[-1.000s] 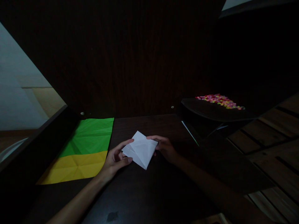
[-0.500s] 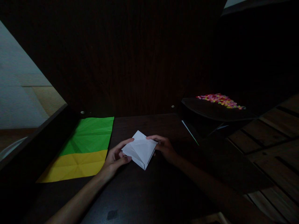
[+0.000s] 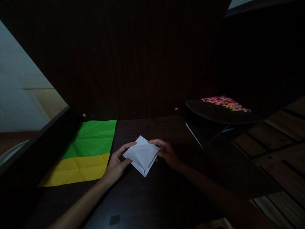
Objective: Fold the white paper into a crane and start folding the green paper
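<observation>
A white folded paper [image 3: 144, 156], diamond-shaped with layered flaps, is held between both hands above the dark wooden surface [image 3: 143, 203]. My left hand [image 3: 119, 159] pinches its left corner, thumb tucked at the lower edge and fingers along the upper one. On the other side my right hand [image 3: 166, 154] grips the right corner, with a finger lying over the top edge. The fingertips behind the paper are hidden. Left of my left hand lie a creased green sheet [image 3: 92, 138] and a creased yellow sheet [image 3: 78, 170].
A dark upright panel [image 3: 133, 63] rises behind the work surface. On the right, a rounded shelf [image 3: 209, 114] bears a pile of small colourful pieces [image 3: 226, 103]. A thin pale strip [image 3: 194, 136] lies below it. A raised side board [image 3: 35, 138] borders the left.
The paper has shifted slightly left and toward me. My left thumb has slid under or into the lower left flap, and my right hand has moved slightly left.
</observation>
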A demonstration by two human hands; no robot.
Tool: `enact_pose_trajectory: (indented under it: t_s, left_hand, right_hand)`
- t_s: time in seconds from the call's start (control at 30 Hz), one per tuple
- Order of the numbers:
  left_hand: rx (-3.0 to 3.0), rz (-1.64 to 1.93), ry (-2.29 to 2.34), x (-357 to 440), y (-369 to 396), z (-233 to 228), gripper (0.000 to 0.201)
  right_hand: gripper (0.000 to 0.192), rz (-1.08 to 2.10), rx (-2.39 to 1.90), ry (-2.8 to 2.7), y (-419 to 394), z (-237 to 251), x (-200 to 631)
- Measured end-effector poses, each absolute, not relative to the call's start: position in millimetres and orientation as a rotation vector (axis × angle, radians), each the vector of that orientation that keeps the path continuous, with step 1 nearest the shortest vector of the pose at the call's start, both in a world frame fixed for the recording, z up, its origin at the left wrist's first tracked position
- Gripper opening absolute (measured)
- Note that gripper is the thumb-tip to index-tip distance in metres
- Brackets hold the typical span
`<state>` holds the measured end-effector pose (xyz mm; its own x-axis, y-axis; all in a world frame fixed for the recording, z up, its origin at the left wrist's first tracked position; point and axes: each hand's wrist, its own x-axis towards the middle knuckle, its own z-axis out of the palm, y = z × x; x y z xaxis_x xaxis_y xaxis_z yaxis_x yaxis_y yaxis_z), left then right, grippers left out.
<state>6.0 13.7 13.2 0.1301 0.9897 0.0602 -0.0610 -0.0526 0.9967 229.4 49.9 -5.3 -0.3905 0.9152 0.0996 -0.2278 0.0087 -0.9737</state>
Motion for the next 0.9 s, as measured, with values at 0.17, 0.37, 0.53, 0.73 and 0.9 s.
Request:
enact_pose_trajectory:
  t_s: [0.17,0.37,0.53,0.73,0.9]
  left_hand:
    - [1.316,1.199,1.128,9,15,16,0.040]
    - [1.284,1.211,1.238,11,14,17,0.034]
    - [1.285,1.225,1.252,10,15,14,0.032]
    - [1.294,1.232,1.271,10,14,14,0.030]
    - [1.306,1.237,1.270,10,14,15,0.028]
  right_hand:
    - [0.035,1.527,-0.812,-1.396,49,-7,227]
    - [0.033,1.527,-0.849,-1.407,46,-5,226]
    - [0.033,1.542,-0.835,-1.420,45,-4,225]
    - [0.036,1.559,-0.812,-1.444,43,-4,226]
    - [0.036,1.552,-0.781,-1.484,40,1,230]
